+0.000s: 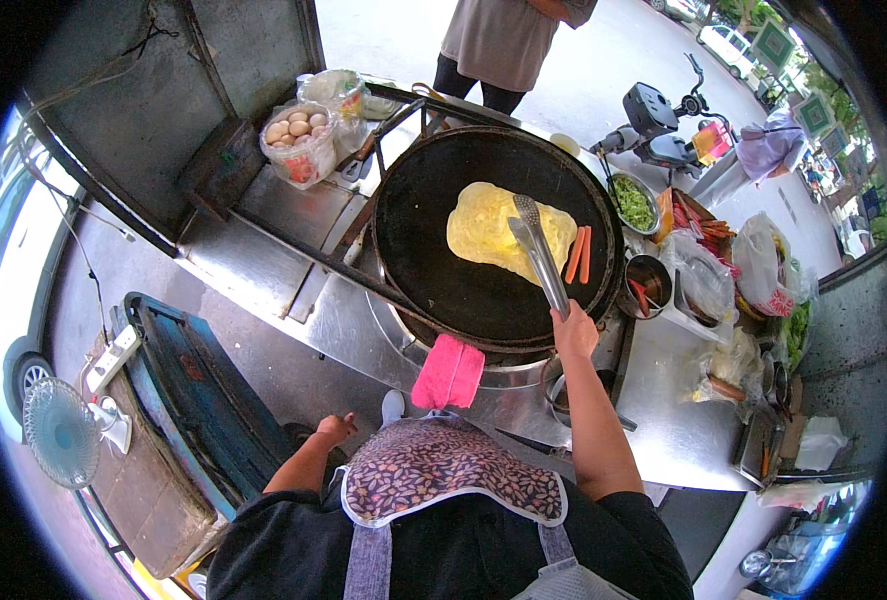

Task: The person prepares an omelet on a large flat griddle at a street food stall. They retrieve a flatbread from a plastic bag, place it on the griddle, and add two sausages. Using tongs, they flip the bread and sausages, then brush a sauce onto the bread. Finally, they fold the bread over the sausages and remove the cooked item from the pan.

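Observation:
My right hand (pixel 576 330) grips the handle end of metal tongs (pixel 541 251), whose perforated tips lie over a yellow egg-covered flatbread (pixel 485 229). The flatbread rests on a large round black griddle (pixel 432 289). Two sausage halves or strips (pixel 579 255) lie side by side at its right edge. My left hand (pixel 336 427) hangs low beside my apron, away from the griddle, with a finger extended and no object visible in it. A pink cloth (pixel 449 371) is at the griddle's near edge, between my hands.
Eggs in a bag-lined container (pixel 301 161) and a spatula (pixel 357 161) lie left. Right are shredded greens in a bowl (pixel 633 202), a sauce pot (pixel 646 285) and plastic bags (pixel 764 255). A person (pixel 515 37) stands beyond the cart. A fan (pixel 61 433) stands lower left.

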A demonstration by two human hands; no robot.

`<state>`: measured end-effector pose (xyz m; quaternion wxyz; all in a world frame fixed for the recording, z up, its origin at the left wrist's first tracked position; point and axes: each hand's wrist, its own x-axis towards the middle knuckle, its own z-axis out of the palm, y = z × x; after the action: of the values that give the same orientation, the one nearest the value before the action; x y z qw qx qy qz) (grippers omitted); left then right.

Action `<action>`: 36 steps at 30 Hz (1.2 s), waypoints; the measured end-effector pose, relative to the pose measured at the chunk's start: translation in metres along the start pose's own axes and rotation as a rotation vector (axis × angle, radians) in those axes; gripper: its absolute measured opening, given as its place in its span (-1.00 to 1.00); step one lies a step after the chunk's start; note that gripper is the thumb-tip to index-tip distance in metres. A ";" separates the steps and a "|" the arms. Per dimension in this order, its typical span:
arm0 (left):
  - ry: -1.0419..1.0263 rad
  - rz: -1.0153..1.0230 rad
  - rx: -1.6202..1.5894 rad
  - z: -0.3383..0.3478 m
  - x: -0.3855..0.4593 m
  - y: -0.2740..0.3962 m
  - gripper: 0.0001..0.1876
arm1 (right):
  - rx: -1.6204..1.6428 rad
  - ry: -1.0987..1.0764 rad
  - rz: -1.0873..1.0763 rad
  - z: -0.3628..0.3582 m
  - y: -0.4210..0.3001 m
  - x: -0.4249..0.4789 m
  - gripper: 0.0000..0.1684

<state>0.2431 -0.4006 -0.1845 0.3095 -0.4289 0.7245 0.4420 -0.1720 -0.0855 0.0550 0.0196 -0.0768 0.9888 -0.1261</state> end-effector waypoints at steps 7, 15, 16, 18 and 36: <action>-0.008 0.013 0.057 0.000 0.000 -0.005 -0.43 | -0.003 0.009 -0.007 0.002 -0.001 0.000 -0.54; -0.085 0.075 0.143 0.005 0.029 -0.034 -0.48 | 0.015 -0.010 -0.016 -0.001 -0.003 -0.001 -0.57; -0.084 0.088 0.176 0.008 0.031 -0.032 -0.48 | 0.008 -0.006 -0.015 0.000 -0.002 -0.001 -0.57; -0.080 0.113 0.243 0.012 0.034 -0.028 -0.49 | -0.003 -0.001 -0.003 0.000 0.000 0.000 -0.56; -0.164 0.502 1.057 0.013 0.035 -0.024 -0.66 | -0.010 -0.005 0.007 0.001 -0.001 0.000 -0.51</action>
<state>0.2497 -0.4068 -0.2275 0.4222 0.0036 0.8995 0.1127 -0.1720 -0.0865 0.0542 0.0223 -0.0740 0.9897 -0.1207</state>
